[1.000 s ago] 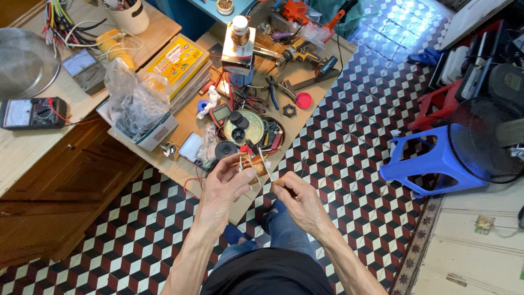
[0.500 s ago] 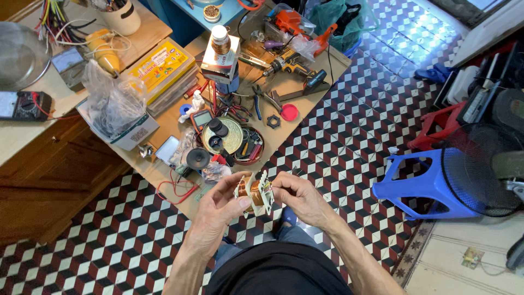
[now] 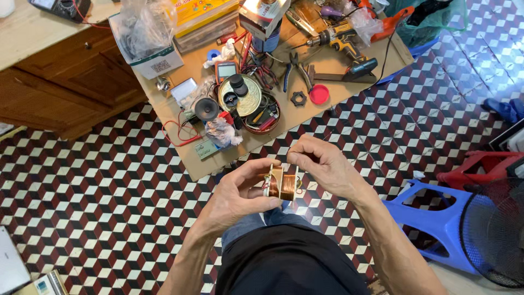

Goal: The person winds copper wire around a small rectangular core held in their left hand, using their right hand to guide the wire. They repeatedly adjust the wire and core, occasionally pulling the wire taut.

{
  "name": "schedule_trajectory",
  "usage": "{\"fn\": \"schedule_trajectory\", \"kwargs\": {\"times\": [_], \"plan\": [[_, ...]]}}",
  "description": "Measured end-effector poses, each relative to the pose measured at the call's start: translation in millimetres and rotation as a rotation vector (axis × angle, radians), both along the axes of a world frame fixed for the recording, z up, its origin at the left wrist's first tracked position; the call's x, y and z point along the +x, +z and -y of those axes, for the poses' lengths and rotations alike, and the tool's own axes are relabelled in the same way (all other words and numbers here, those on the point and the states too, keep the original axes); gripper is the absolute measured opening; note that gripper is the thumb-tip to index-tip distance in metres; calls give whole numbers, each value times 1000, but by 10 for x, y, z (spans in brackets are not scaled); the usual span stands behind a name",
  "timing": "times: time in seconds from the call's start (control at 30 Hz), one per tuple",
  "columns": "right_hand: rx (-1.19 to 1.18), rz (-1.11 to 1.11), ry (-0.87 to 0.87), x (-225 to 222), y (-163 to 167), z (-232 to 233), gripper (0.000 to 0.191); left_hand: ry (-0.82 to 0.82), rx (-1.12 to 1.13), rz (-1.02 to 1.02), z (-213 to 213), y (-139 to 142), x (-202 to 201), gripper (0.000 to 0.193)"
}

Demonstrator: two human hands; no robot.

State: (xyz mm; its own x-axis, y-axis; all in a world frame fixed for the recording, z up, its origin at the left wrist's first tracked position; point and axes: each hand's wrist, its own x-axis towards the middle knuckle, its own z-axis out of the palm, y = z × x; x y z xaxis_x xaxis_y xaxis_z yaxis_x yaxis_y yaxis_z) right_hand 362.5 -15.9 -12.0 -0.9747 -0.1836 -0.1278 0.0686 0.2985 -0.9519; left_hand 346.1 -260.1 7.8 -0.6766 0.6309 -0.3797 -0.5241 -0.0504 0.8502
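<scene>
1. The left hand (image 3: 240, 194) grasps a copper wire coil on a bobbin (image 3: 283, 183), thumb and fingers cupping its side so the winding faces upward toward the eyes. The coil sits in the air above the person's lap, between both hands and just short of the near edge of the low cardboard-topped table (image 3: 349, 93).
2. The right hand (image 3: 322, 164) pinches at the top of the bobbin with closed fingertips, seemingly on a flange or a fine wire end; which of the two I cannot tell. The split grip looks deliberate: one hand steadies while the other does the fine work.
3. The round metal tin (image 3: 262, 112) on the table holds small odds and ends, and its gold lid (image 3: 240, 95) lies tilted across it with black knobs resting on top.
4. An open cardboard box (image 3: 147, 49) at the table's far-left corner holds a crumpled clear plastic bag, its contents hidden.
5. Loose tools lie within arm's reach, apparently for quick pick-up: pliers (image 3: 295, 68) beside the tin, a cordless drill (image 3: 341, 38) further back, a red cap (image 3: 319, 94) and a black nut (image 3: 298, 99) near the front edge.
6. A blue plastic stool (image 3: 431, 218) stands to the right on the patterned tile floor (image 3: 98, 191), next to a fan's grille (image 3: 494, 235).
</scene>
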Motion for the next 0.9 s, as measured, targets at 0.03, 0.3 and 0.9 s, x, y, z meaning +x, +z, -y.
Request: {"fn": "schedule_trajectory", "kwargs": {"times": [0.03, 0.3, 0.9], "plan": [[14, 11, 10, -46, 20, -21, 18, -12, 10, -18, -15, -20, 13, 72], [190, -62, 48, -115, 338, -121, 15, 5, -48, -108, -184, -82, 15, 68], [270, -126, -71, 386, 440, -138, 13, 270, -51, -273, -652, -283, -65, 63]]}}
